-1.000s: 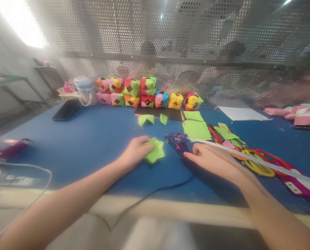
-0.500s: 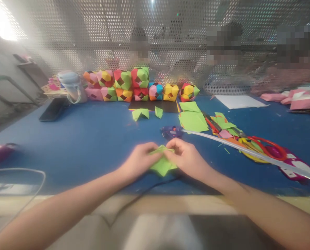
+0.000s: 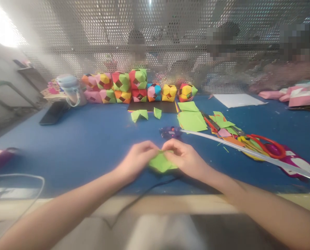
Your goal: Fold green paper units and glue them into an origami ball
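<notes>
Paper (image 3: 163, 164) | green, folded | held between left hand (image 3: 139, 157) and right hand (image 3: 184, 157)

Lamp (image 3: 1, 26) past far L corner of bench (image 3: 92, 146) glared, blown out; faint shadow under R hand (image 3: 183, 157); near edge looked v. blurry, mesh panel (image 3: 92, 27) hazy.

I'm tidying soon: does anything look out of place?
Thin green slivers lie loose on the blue table, apart from the paper scraps; a strikingly long pale rod sticks out behind the glue gun.

Glue gun (image 3: 170, 131) behind folded paper (image 3: 162, 164), apparently apart.
</notes>
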A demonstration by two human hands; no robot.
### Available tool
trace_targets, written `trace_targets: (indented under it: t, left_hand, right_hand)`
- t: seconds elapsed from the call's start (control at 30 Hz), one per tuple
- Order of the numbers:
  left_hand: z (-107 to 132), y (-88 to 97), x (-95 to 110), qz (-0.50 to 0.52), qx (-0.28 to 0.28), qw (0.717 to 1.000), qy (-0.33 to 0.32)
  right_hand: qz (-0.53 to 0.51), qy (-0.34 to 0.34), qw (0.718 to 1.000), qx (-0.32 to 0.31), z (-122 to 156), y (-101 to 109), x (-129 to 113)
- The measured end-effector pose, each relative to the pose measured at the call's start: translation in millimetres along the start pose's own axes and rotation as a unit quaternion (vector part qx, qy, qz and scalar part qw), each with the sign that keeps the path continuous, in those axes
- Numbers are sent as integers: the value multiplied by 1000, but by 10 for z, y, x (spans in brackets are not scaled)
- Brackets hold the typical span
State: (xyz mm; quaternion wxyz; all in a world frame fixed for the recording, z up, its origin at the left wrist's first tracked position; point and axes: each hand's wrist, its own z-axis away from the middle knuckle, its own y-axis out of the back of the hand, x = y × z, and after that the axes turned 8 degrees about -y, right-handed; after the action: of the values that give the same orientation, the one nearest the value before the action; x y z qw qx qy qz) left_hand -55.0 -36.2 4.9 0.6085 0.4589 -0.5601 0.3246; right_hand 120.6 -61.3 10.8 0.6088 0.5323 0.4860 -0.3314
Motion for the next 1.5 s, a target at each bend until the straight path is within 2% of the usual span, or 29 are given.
trace_targets:
  t: [0.17, 0.3, 0.57, 0.7, 0.87, 0.97, 1.1, 1.23, 1.5]
  left_hand:
    - [-6, 1, 16, -17, -14, 1000, 0]
    - [-7, -7, 26, -34, -23, 999, 3]
    - [15, -14, 67, -52, -60, 997, -4]
    - [13, 0, 90, -100, -54, 993, -18]
    - [36, 31, 125, -63, -60, 995, -39]
    - [38, 34, 128, -74, -42, 995, -49]
    - [-4, 52, 65, -101, 32, 992, -62]
    - [-53, 73, -31, -87, 87, 990, -65]
    - [-67, 11, -58, -101, 22, 993, -51]
  right_hand:
    - [46, 30, 998, 4, 9, 17, -19]
    - [41, 13, 999, 9, -7, 20, 4]
    - [42, 52, 995, 79, -19, -29, 77]
    - [39, 77, 994, 72, 13, -45, 51]
    - [-25, 52, 997, 59, 34, -17, -3]
    - [-44, 34, 997, 45, 20, 10, -9]
    - [-64, -1, 998, 26, -11, 15, 34]
    - [14, -2, 1000, 23, -27, -27, 81]
    - [149, 89, 981, 91, -49, -23, 114]
